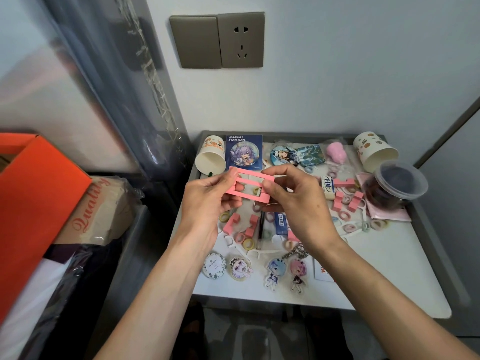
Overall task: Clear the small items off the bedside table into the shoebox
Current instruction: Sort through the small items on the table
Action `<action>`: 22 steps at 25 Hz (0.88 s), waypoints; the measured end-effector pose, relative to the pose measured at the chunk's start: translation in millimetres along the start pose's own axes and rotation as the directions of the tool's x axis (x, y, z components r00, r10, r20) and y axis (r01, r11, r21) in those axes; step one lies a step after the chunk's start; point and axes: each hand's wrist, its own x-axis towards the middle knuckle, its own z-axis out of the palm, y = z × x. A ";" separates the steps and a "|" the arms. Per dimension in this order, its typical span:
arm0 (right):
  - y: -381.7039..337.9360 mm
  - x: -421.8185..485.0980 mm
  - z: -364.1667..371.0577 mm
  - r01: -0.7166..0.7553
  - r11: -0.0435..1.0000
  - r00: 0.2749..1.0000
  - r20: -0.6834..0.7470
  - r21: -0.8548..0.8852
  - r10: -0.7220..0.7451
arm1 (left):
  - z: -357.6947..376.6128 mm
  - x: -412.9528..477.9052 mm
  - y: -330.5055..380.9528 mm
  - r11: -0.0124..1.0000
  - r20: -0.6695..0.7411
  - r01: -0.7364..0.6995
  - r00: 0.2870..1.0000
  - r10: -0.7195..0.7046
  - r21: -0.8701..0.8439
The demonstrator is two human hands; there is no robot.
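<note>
White surface [389, 268] packed w/ small stuff: L cup [210, 158] & R cup [376, 152] on their sides at back, badge card [243, 152] beside L cup, lidded tub [401, 181] far R, keychains [274, 271] along front.

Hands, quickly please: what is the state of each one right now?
Left hand: closed, fingers pinching the left end of the pink frame.
Right hand: closed, fingers pinching its right end.

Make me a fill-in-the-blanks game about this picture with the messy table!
1. The left hand and the right hand hold a frame coloured ____.
2. The shoebox at the left is ____.
3. The keychain figure beside the pink-haired figure has ____ hair.

Missing words: pink, orange, blue.
</note>
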 end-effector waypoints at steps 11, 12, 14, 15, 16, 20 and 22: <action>-1.8 -0.6 6.3 -0.029 0.994 0.999 0.027 0.102 0.027 | -2.8 -0.9 2.4 1.000 -0.020 -0.010 1.000 0.010 -0.008; -1.8 -0.6 6.4 -0.028 0.994 1.000 0.010 0.104 0.027 | -2.2 -1.1 2.4 1.000 -0.023 -0.009 1.000 0.009 -0.008; -2.7 -0.5 7.1 -0.030 0.993 1.000 -0.001 0.115 0.030 | -2.0 -1.2 3.5 1.000 -0.027 -0.014 1.000 0.014 -0.010; -3.5 -0.8 7.4 -0.033 0.992 0.999 0.001 0.124 0.033 | -2.4 -1.4 4.1 1.000 -0.027 -0.016 1.000 0.016 -0.011; -4.5 -1.0 7.9 -0.034 0.991 0.999 0.003 0.133 0.034 | -2.9 -1.7 4.9 1.000 -0.027 -0.017 1.000 0.016 -0.012; -7.0 -1.2 9.8 -0.026 0.995 1.000 0.008 0.100 0.026 | -3.6 -2.1 6.4 1.000 -0.050 -0.022 0.999 0.022 -0.004; -8.1 -1.0 10.0 -0.017 0.996 1.000 0.017 0.092 0.016 | -3.5 -2.0 7.0 0.999 -0.063 -0.037 0.997 0.038 0.012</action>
